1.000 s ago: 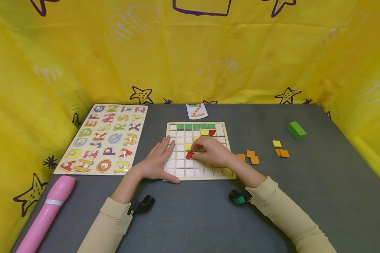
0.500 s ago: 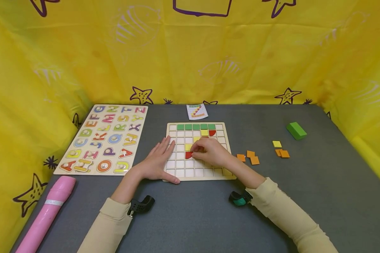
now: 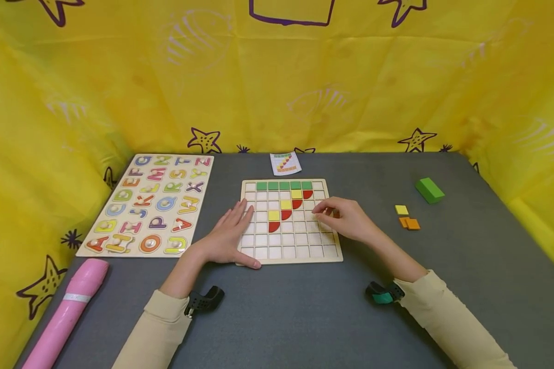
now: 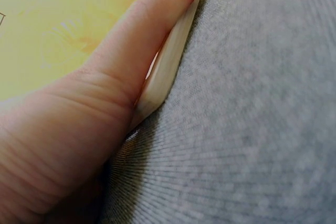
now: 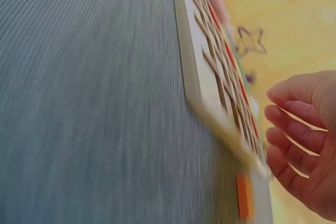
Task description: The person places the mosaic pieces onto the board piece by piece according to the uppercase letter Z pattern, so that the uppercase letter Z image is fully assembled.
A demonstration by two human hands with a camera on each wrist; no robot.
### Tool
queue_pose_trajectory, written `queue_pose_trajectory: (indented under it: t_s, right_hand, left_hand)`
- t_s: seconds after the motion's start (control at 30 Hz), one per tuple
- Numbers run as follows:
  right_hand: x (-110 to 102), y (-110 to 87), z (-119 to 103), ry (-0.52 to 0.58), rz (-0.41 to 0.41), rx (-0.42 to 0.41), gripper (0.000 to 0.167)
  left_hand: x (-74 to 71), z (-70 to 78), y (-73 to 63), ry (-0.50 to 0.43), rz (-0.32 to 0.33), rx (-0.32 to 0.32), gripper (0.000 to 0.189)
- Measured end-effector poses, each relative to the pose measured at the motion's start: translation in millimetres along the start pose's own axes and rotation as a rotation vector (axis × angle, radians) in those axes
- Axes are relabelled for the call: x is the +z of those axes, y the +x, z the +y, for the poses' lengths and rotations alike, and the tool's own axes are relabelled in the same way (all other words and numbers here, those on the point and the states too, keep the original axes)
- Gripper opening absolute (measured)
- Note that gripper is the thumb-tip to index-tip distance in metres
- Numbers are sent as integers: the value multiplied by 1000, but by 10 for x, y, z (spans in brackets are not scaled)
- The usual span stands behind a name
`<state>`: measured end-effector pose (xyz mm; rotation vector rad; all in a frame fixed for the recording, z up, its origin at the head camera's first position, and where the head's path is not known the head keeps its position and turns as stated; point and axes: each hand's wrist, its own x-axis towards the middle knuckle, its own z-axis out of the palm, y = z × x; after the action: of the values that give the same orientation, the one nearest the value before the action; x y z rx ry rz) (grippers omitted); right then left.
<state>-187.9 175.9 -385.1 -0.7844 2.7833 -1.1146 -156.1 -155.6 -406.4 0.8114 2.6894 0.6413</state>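
A wooden grid board (image 3: 295,262) lies on the table in the head view. Green square tiles (image 3: 283,185) line its far row, and yellow squares (image 3: 286,204) with red quarter-round tiles (image 3: 274,226) step diagonally across it. My left hand (image 3: 226,237) rests spread on the board's left side, its thumb (image 4: 157,22) along the near edge in the left wrist view. Over the board's right edge hovers my right hand (image 3: 348,220). Its loosely bent fingers hold nothing in the right wrist view. An orange tile (image 5: 243,198) lies beside the board below that hand.
Farther right are a yellow tile (image 3: 401,210), orange tiles (image 3: 413,224) and a green block (image 3: 429,190). A small pattern card (image 3: 285,164) lies behind the board. On the left are an alphabet puzzle (image 3: 147,205) and a pink tube (image 3: 69,307).
My right hand has let go of the red quarter-round tile, which stays in a cell, and has moved right to the board's edge. My left hand has stayed put.
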Motion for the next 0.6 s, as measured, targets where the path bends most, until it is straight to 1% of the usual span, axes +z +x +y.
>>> queue_pose_trajectory:
  t_s: [0.13,0.27,0.43,0.53,0.6]
  right_hand:
    - [-169,-165,188,-72,49,45,14]
    - [-383,-336,389,-140,86,92,17]
    - [-663,-520,638,-221,141,121,22]
    - [-783,-602,768,-258,155,159,25]
    - [-829,-642,834,-272,143,195,28]
  left_hand:
    - [2,-3,-3,5,1,-2,133]
    - [1,0,-9,1,4,-5,133]
    - [5,-4,-8,7,9,3,132]
    - [7,-6,-4,8,12,8,132]
    - [6,-4,-2,7,10,11,132]
